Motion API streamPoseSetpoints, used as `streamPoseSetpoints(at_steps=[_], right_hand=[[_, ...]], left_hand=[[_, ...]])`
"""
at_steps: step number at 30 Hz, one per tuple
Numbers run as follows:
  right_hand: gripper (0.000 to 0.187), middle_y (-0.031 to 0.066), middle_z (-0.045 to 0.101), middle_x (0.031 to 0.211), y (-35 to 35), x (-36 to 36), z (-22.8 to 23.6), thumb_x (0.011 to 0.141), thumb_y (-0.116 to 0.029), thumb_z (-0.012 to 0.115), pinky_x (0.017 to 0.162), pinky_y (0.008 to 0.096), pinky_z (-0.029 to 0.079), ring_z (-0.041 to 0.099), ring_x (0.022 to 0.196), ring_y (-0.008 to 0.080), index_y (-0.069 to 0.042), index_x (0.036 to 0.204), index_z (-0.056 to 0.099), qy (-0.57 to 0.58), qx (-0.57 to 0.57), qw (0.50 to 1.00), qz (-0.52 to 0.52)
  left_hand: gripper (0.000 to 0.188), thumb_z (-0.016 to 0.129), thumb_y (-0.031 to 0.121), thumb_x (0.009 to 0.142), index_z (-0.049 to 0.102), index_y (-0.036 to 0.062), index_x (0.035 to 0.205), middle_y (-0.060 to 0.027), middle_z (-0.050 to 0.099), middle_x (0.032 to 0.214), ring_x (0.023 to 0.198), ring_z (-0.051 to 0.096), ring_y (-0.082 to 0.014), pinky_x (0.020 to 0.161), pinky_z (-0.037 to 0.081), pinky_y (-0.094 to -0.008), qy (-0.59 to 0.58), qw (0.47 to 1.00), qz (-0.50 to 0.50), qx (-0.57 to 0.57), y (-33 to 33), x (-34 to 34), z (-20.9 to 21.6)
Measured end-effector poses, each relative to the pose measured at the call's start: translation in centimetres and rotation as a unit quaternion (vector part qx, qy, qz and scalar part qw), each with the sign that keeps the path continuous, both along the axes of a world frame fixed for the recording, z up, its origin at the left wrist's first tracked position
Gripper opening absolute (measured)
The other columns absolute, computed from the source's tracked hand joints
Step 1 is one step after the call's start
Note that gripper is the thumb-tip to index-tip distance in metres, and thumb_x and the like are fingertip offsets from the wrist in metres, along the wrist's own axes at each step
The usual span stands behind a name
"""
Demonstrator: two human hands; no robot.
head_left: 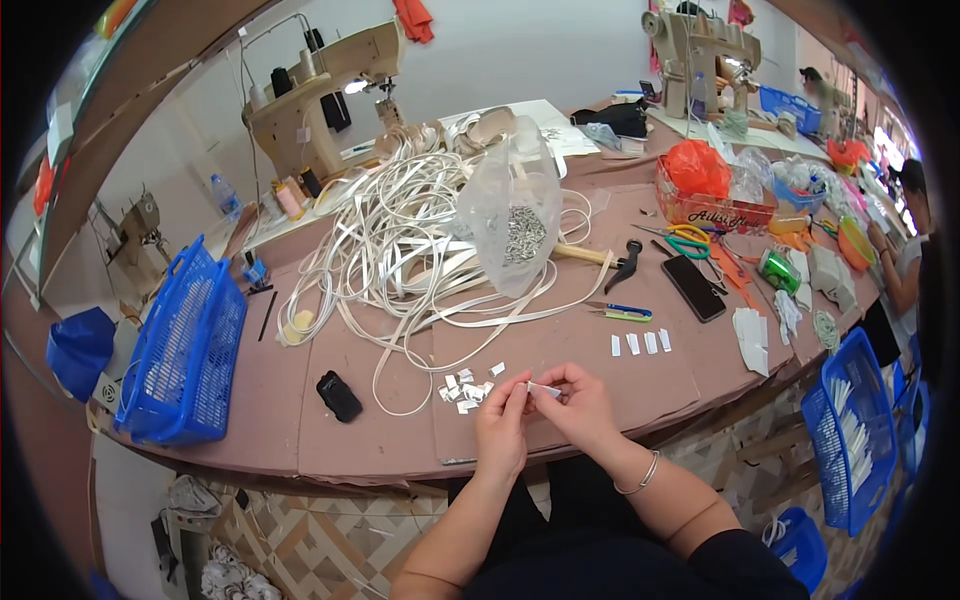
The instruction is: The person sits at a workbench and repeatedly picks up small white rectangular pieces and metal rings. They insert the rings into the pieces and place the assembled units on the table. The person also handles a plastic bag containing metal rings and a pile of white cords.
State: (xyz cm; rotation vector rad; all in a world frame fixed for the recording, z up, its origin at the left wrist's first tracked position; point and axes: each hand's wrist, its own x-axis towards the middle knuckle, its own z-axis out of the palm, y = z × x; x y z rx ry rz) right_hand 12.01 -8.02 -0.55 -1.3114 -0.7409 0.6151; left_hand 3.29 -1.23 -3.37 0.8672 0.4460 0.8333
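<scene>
Close to the table's front edge, my left hand (505,422) and my right hand (583,410) meet, both with fingers pinched. Between the fingertips is a small white strip-like piece (545,389); its ends are partly covered by the fingers. Just left of my left hand lies a loose pile of small white pieces (464,393). Beyond my right hand, several similar flat white pieces (632,344) are lined up in a row. Behind that row rest thread snips (620,311) with a blue and yellow-green handle.
A big tangle of white cord (390,240) covers the middle. On it stands a clear bag (508,220) of small metal parts, near a hammer (627,266). A phone (692,288) lies right, a black case (338,396) left. Blue baskets (185,350) flank the table; sewing machines (320,85) stand behind.
</scene>
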Motion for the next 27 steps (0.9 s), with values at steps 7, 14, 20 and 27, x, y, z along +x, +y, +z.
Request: streamPoseSetpoints(at_steps=[7, 14, 20, 27], right_hand=[[0.011, 0.0060, 0.061, 0.073, -0.4, 1.1, 0.1, 0.079, -0.005, 0.062, 0.057, 0.0199, 0.048, 0.060, 0.066, 0.0089, 0.002, 0.084, 0.055, 0.036, 0.001, 0.999, 0.031], [0.011, 0.0096, 0.061, 0.078, -1.5, 3.5, 1.3, 0.081, -0.003, 0.060, 0.060, 0.0219, 0.051, 0.061, 0.068, 0.0120, 0.004, 0.088, 0.055, 0.106, -0.040, 0.976, 0.188], [0.010, 0.0094, 0.062, 0.076, -2.0, 4.0, 2.1, 0.080, -0.001, 0.061, 0.061, 0.0216, 0.051, 0.061, 0.068, 0.0120, 0.005, 0.086, 0.057, 0.079, -0.052, 0.974, 0.205], [0.009, 0.0094, 0.063, 0.077, -2.0, 3.3, 1.8, 0.081, 0.001, 0.059, 0.065, 0.0219, 0.051, 0.063, 0.075, 0.0129, 0.005, 0.089, 0.058, 0.036, -0.017, 0.982, 0.184]], left_hand=[[0.021, 0.054, 0.000, 0.084, 0.057, -0.0032, 0.105, -0.0079, 0.057, 0.095, 0.089, 0.055, -0.0144, 0.080, 0.047, -0.0258, 0.042, 0.981, 0.056, 0.183, -0.6, -0.1, -0.1], [0.020, 0.059, -0.005, 0.079, 0.061, -0.0041, 0.099, -0.0085, 0.058, 0.094, 0.084, 0.057, -0.0146, 0.077, 0.047, -0.0239, 0.064, 0.970, -0.085, 0.218, 1.3, -1.4, 0.8], [0.016, 0.058, -0.004, 0.080, 0.061, -0.0061, 0.096, -0.0102, 0.063, 0.089, 0.078, 0.061, -0.0150, 0.072, 0.050, -0.0225, 0.104, 0.967, -0.138, 0.185, 2.0, -2.2, 1.9], [0.014, 0.056, -0.005, 0.081, 0.061, -0.0059, 0.094, -0.0111, 0.062, 0.089, 0.077, 0.061, -0.0151, 0.071, 0.051, -0.0234, 0.123, 0.953, -0.038, 0.274, 0.9, -2.1, 3.2]])
